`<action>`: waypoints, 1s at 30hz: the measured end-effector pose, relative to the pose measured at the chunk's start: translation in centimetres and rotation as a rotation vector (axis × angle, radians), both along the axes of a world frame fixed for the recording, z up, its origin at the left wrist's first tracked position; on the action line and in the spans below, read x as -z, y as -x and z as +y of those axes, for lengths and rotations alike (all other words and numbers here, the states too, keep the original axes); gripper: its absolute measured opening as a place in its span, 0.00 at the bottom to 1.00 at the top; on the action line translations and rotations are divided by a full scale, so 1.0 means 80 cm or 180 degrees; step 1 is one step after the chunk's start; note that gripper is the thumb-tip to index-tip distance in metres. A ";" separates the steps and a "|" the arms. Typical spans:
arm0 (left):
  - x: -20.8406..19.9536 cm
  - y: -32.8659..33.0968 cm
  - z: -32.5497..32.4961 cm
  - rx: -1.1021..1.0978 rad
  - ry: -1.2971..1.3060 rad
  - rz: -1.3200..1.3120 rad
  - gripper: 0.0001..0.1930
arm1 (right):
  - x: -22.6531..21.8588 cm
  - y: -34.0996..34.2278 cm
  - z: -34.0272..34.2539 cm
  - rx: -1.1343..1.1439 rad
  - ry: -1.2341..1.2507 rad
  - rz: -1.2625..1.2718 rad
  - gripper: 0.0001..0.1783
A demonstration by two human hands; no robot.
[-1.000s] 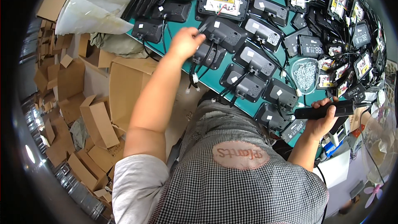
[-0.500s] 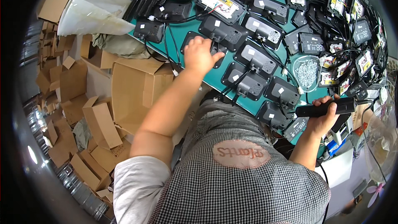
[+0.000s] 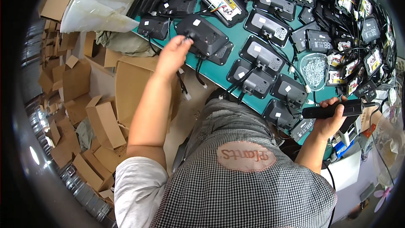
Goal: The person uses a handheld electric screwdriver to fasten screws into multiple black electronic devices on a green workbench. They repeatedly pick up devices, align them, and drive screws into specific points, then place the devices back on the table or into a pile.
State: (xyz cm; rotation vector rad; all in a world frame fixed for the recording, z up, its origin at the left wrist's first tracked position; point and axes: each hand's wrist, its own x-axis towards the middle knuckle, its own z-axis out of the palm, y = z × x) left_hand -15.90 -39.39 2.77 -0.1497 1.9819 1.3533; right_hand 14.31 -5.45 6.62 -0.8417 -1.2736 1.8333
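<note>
My left hand is closed, its fingertips pinching the stem or cable at the near edge of a black display housing. That housing sits tilted, partly over another black housing. Below them, dark cables hang off the table edge. In my right hand, at the right side of the table, is a black electric screwdriver, held across the palm. Several similar housings lie back side up in front of me, with white square stickers on them.
Screws fill a clear dish on the green table. Units with exposed wiring lie at the back and right. A cardboard box stands left of the table, with more boxes behind. Plastic sheeting lies at the far left.
My left hand has moved left and closed on a housing, which has shifted left and turned. The wired unit at the back has rotated. My right hand and the screwdriver stay nearly still.
</note>
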 end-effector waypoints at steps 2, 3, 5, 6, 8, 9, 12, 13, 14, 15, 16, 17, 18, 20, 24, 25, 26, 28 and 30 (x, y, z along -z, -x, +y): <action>0.051 -0.030 -0.018 0.0661 0.0996 0.1421 0.20 | 0.001 0.002 -0.001 -0.0051 0.0031 -0.0005 0.29; 0.036 -0.044 0.000 0.0829 0.1441 0.1178 0.24 | 0.001 0.000 0.000 -0.0022 0.0015 -0.0007 0.30; 0.053 -0.065 0.003 0.1062 0.2091 0.1253 0.31 | -0.002 0.001 -0.001 -0.0017 0.0017 0.0015 0.30; 0.085 -0.075 -0.012 0.1120 0.2299 0.1578 0.32 | -0.003 0.003 -0.002 -0.0046 0.0014 0.0028 0.30; 0.092 -0.087 -0.001 0.0961 0.2334 0.1863 0.26 | -0.005 0.006 -0.004 -0.0080 -0.0011 0.0043 0.30; 0.101 -0.090 0.002 0.0935 0.2356 0.2176 0.24 | -0.006 0.007 -0.004 -0.0095 -0.0002 0.0049 0.29; 0.104 -0.087 0.004 0.0884 0.2118 0.2401 0.16 | -0.010 0.007 -0.005 -0.0125 0.0017 0.0078 0.29; 0.085 -0.082 0.011 0.0715 0.1812 0.1974 0.15 | -0.011 0.006 -0.005 -0.0125 0.0021 0.0094 0.28; 0.075 -0.081 0.014 0.0551 0.1505 0.1546 0.14 | -0.012 0.004 -0.005 -0.0125 0.0025 0.0111 0.28; 0.073 -0.083 0.008 0.0179 0.0975 0.2007 0.11 | -0.012 0.004 -0.004 -0.0135 0.0030 0.0144 0.28; 0.060 -0.082 0.010 -0.0117 0.0292 0.1788 0.10 | -0.011 0.003 -0.001 -0.0155 -0.0010 0.0139 0.28; 0.043 -0.083 0.011 -0.0240 0.0234 0.1375 0.09 | -0.013 0.002 -0.001 -0.0149 -0.0021 0.0128 0.29; 0.022 -0.087 0.012 -0.0359 0.0183 0.0961 0.08 | -0.017 0.002 -0.001 -0.0145 -0.0028 0.0117 0.29; 0.010 -0.110 0.010 -0.0692 -0.0407 0.0391 0.07 | -0.018 0.000 0.002 -0.0132 -0.0076 0.0125 0.29; 0.028 -0.175 0.040 -0.0944 -0.0790 0.0094 0.08 | -0.017 -0.007 0.004 -0.0140 -0.0092 0.0128 0.27; 0.035 -0.191 0.051 -0.0564 -0.0318 0.0374 0.12 | -0.018 -0.009 0.004 -0.0161 -0.0098 0.0115 0.27; 0.042 -0.207 0.059 -0.0178 0.0151 0.0650 0.16 | -0.019 -0.011 0.005 -0.0181 -0.0103 0.0102 0.27; 0.068 -0.243 0.063 -0.0061 -0.0249 0.0750 0.31 | -0.021 -0.016 0.008 -0.0193 -0.0099 0.0134 0.27; 0.090 -0.253 0.060 0.0678 0.0971 0.1164 0.47 | -0.020 -0.023 0.012 -0.0210 -0.0089 0.0177 0.27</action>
